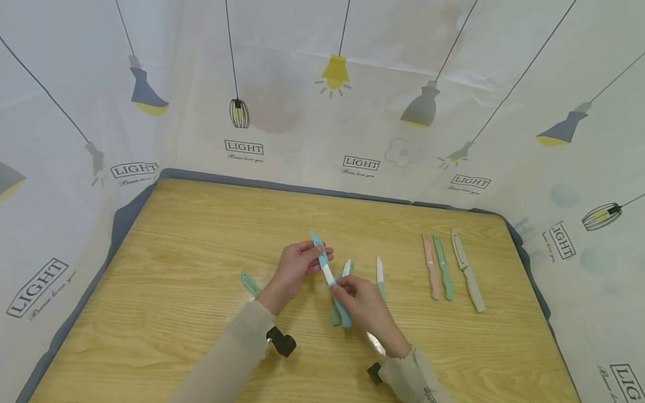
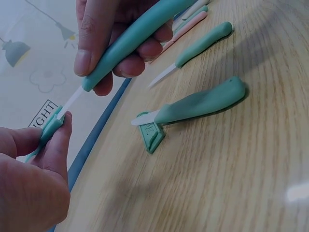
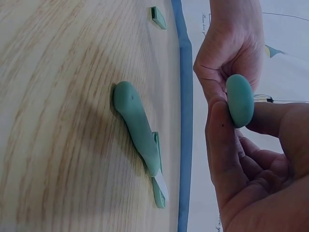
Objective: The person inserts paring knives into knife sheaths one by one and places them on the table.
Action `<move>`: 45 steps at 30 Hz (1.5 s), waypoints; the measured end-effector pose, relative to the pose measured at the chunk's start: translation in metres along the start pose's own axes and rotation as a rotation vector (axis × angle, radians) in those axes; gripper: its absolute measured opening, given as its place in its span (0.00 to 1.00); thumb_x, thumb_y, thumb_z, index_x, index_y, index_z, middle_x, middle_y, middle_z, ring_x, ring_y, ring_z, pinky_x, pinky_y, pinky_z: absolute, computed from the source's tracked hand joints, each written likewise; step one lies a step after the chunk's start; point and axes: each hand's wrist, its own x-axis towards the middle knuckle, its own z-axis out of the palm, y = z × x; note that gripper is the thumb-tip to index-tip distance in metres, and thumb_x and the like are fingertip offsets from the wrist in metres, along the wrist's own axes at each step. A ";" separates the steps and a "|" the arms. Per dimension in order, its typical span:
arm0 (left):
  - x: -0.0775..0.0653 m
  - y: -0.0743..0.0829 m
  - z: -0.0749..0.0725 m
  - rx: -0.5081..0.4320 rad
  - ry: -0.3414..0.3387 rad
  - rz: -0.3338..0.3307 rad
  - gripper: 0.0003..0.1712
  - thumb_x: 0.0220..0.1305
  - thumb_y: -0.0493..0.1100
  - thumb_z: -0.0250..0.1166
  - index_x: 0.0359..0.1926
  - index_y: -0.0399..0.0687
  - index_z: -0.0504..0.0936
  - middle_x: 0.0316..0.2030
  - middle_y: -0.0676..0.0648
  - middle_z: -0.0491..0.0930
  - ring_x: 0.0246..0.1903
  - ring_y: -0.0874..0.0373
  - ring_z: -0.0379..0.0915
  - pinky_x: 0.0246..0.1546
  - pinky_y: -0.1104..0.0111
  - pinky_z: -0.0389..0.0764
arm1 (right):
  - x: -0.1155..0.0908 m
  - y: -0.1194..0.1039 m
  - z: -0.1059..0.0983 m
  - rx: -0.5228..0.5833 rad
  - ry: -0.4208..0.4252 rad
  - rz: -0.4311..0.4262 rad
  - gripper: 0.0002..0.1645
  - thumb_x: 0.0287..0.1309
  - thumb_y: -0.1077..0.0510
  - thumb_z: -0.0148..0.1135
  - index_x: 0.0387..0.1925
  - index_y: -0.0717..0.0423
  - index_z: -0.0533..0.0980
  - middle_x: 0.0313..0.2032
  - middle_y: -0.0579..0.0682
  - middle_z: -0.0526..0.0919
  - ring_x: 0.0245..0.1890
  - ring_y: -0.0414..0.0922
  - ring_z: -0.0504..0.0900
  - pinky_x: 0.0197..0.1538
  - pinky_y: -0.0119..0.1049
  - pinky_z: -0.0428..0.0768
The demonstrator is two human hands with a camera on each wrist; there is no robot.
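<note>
My left hand point(image 1: 294, 266) pinches a light blue blade sheath point(image 1: 317, 242) between thumb and fingers. Gripped in my right hand point(image 1: 365, 305) is a paring knife point(image 2: 135, 38) with a blue handle, its white blade point(image 2: 71, 100) partly inside the sheath. Below the hands lies a green-handled paring knife point(image 2: 203, 101), its bare tip over a green sheath point(image 2: 152, 137). Another bare green-handled knife point(image 2: 205, 46) rests to the right, partly behind my right hand in the head view. A separate green sheath point(image 1: 250, 282) lies by my left wrist.
On the table's right side lie a pink knife point(image 1: 431, 271), a green knife point(image 1: 444, 268) and a larger beige knife point(image 1: 470, 277), side by side with covered blades. A printed curtain point(image 1: 297, 140) stands round the wooden table point(image 1: 151, 313) at the back and sides.
</note>
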 end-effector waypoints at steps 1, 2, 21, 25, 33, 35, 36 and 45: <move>0.000 0.000 0.000 0.001 0.000 0.001 0.24 0.70 0.39 0.57 0.61 0.27 0.71 0.48 0.39 0.83 0.46 0.53 0.81 0.45 0.68 0.81 | 0.000 0.000 0.000 -0.003 0.002 0.003 0.17 0.66 0.49 0.57 0.42 0.59 0.81 0.32 0.47 0.86 0.31 0.37 0.83 0.33 0.32 0.83; 0.000 0.000 0.001 0.000 -0.001 0.002 0.24 0.70 0.39 0.57 0.61 0.26 0.71 0.48 0.38 0.83 0.46 0.53 0.81 0.45 0.68 0.81 | 0.000 0.000 0.000 -0.006 0.004 0.006 0.17 0.66 0.49 0.57 0.42 0.58 0.81 0.33 0.47 0.86 0.32 0.37 0.83 0.33 0.32 0.83; 0.000 -0.005 0.002 0.018 -0.019 0.002 0.24 0.70 0.40 0.58 0.60 0.27 0.72 0.48 0.40 0.83 0.47 0.53 0.81 0.46 0.66 0.81 | 0.007 0.003 0.002 -0.014 0.038 -0.013 0.16 0.66 0.49 0.57 0.41 0.57 0.81 0.30 0.42 0.86 0.33 0.36 0.84 0.36 0.33 0.83; -0.001 -0.005 0.002 0.010 -0.019 0.005 0.24 0.70 0.39 0.57 0.60 0.27 0.72 0.48 0.39 0.83 0.46 0.53 0.81 0.45 0.67 0.81 | 0.009 0.002 0.002 -0.002 0.039 -0.007 0.16 0.66 0.50 0.57 0.41 0.58 0.81 0.30 0.42 0.86 0.32 0.36 0.83 0.35 0.34 0.83; -0.002 -0.006 0.002 0.002 -0.029 0.021 0.24 0.70 0.39 0.57 0.60 0.26 0.71 0.48 0.38 0.83 0.46 0.53 0.81 0.46 0.66 0.81 | 0.015 -0.001 0.004 0.023 0.047 0.022 0.17 0.66 0.49 0.57 0.42 0.59 0.81 0.31 0.46 0.87 0.33 0.37 0.84 0.35 0.34 0.83; -0.003 -0.007 0.002 -0.001 -0.034 0.025 0.24 0.70 0.39 0.57 0.60 0.25 0.71 0.48 0.38 0.82 0.46 0.53 0.81 0.46 0.66 0.81 | 0.016 -0.002 0.004 0.024 0.050 0.031 0.17 0.66 0.49 0.57 0.42 0.58 0.81 0.32 0.46 0.87 0.33 0.37 0.84 0.34 0.35 0.83; -0.003 -0.007 0.002 -0.003 -0.038 0.027 0.24 0.70 0.39 0.57 0.60 0.25 0.71 0.48 0.38 0.82 0.46 0.53 0.81 0.46 0.66 0.81 | 0.017 -0.002 0.005 0.028 0.052 0.038 0.17 0.66 0.48 0.57 0.42 0.58 0.81 0.32 0.47 0.87 0.32 0.37 0.84 0.34 0.35 0.83; -0.004 -0.009 0.003 0.004 -0.046 0.045 0.24 0.70 0.39 0.57 0.60 0.25 0.71 0.48 0.37 0.82 0.46 0.52 0.81 0.45 0.67 0.81 | 0.020 -0.002 0.005 0.077 0.053 0.076 0.18 0.66 0.48 0.58 0.43 0.60 0.81 0.32 0.48 0.87 0.31 0.38 0.84 0.33 0.36 0.83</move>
